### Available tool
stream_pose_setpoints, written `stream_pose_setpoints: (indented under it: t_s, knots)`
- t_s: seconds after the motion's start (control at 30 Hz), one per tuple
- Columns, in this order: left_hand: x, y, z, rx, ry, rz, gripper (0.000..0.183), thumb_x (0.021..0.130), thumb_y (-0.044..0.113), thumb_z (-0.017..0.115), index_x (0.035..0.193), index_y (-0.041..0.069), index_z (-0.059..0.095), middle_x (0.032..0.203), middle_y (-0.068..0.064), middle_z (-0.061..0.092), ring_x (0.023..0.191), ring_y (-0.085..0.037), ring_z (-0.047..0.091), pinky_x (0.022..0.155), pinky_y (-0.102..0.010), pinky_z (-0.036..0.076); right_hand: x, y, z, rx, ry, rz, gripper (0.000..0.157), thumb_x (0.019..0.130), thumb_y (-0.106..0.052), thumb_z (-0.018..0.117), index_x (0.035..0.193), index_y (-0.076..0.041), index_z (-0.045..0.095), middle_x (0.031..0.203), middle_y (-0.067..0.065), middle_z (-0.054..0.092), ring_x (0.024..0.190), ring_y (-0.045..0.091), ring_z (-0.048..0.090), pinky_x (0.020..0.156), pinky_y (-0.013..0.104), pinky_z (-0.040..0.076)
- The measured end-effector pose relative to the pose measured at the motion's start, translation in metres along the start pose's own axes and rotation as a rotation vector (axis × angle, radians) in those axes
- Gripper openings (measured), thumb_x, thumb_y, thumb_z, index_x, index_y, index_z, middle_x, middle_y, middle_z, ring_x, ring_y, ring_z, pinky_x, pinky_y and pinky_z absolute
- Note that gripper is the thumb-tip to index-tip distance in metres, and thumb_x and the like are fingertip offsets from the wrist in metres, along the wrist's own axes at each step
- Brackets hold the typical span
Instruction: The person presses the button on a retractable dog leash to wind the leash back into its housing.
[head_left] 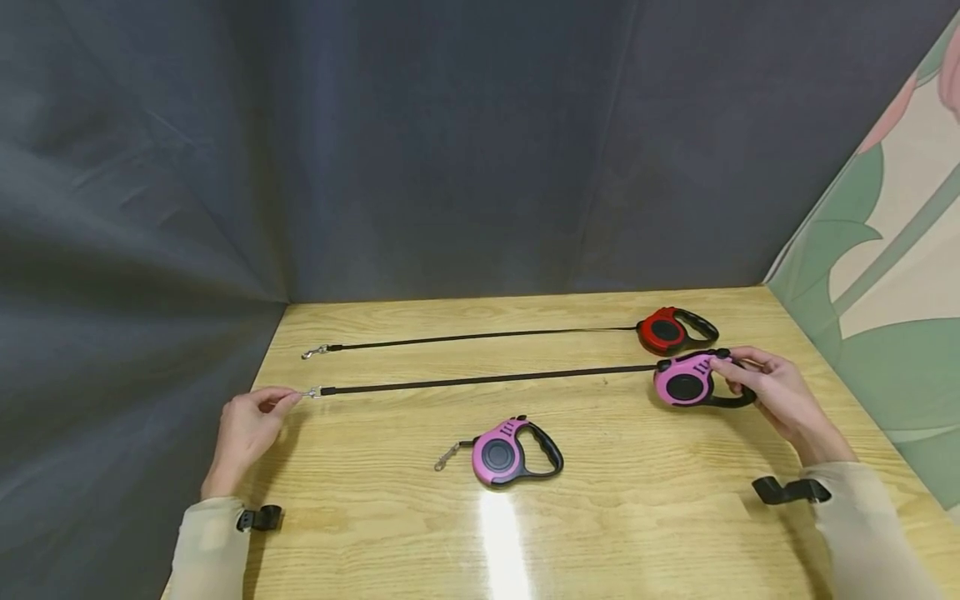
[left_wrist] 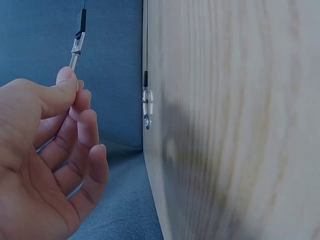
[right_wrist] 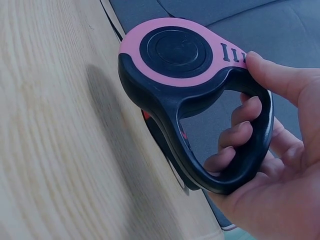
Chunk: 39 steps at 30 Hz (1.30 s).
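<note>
A pink and black retractable dog leash [head_left: 685,387] is gripped by my right hand [head_left: 780,396], whose fingers curl round its black handle [right_wrist: 260,145] while the thumb lies along the casing's top. Its black strap [head_left: 487,380] runs out straight to the left. At the far end my left hand [head_left: 251,425] pinches the metal clip [left_wrist: 75,57] between thumb and fingertips, above the table. Behind it lies a red and black leash [head_left: 664,331], its strap drawn out, its clip [head_left: 315,352] at the left. Nearer me rests another pink leash [head_left: 498,455] with its strap mostly wound in.
Everything lies on a light wooden table [head_left: 360,517]. Dark grey cloth [head_left: 465,150] hangs at the back and left. A floral panel [head_left: 900,250] stands along the right edge.
</note>
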<state>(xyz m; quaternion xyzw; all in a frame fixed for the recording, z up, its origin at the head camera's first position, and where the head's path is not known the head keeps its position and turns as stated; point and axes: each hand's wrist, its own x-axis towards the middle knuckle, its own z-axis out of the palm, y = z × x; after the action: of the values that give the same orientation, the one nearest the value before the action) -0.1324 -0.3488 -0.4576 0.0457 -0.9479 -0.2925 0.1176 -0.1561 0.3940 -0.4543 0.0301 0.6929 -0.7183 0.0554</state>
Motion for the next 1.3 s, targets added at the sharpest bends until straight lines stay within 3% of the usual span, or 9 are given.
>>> stream_pose_setpoints:
  t_s: [0.4,0.8,1.03,1.3]
  knots:
    - [-0.004,-0.002,0.004,-0.009,0.004,-0.017,0.027,0.102,0.027,0.074,0.110,0.003,0.083,0.090,-0.014,0.080,0.067,-0.005,0.061,0.060,-0.025,0.047,0.000,0.003,0.002,0.020,-0.018,-0.001,0.017,0.106,-0.003,0.063,0.101,-0.018,0.072,0.080,-0.008,0.065,0.070,0.009,0.055,0.060,0.025,0.044]
    - [-0.006,-0.005,0.013,-0.024,0.037,0.000,0.022,0.100,0.023,0.077,0.107,0.004,0.084,0.087,-0.014,0.080,0.066,-0.001,0.060,0.061,-0.025,0.047,0.002,-0.001,0.006,-0.074,0.004,0.047,0.010,0.105,-0.011,0.068,0.105,-0.021,0.068,0.083,-0.011,0.064,0.072,0.008,0.054,0.059,0.029,0.034]
    - [-0.007,-0.005,0.011,-0.029,0.049,-0.018,0.021,0.099,0.023,0.078,0.106,0.004,0.084,0.087,-0.013,0.080,0.065,0.001,0.058,0.061,-0.023,0.045,0.004,-0.001,0.009,-0.057,-0.015,0.035,0.011,0.105,-0.009,0.067,0.105,-0.020,0.069,0.086,-0.011,0.066,0.073,0.009,0.055,0.064,0.025,0.043]
    - [-0.005,-0.005,0.011,-0.044,0.054,-0.013,0.021,0.099,0.022,0.078,0.106,0.003,0.083,0.087,-0.014,0.080,0.064,0.003,0.058,0.060,-0.021,0.045,0.004,-0.001,0.011,-0.038,-0.023,0.025,0.013,0.105,-0.007,0.066,0.103,-0.019,0.070,0.086,-0.011,0.066,0.073,0.008,0.055,0.064,0.024,0.044]
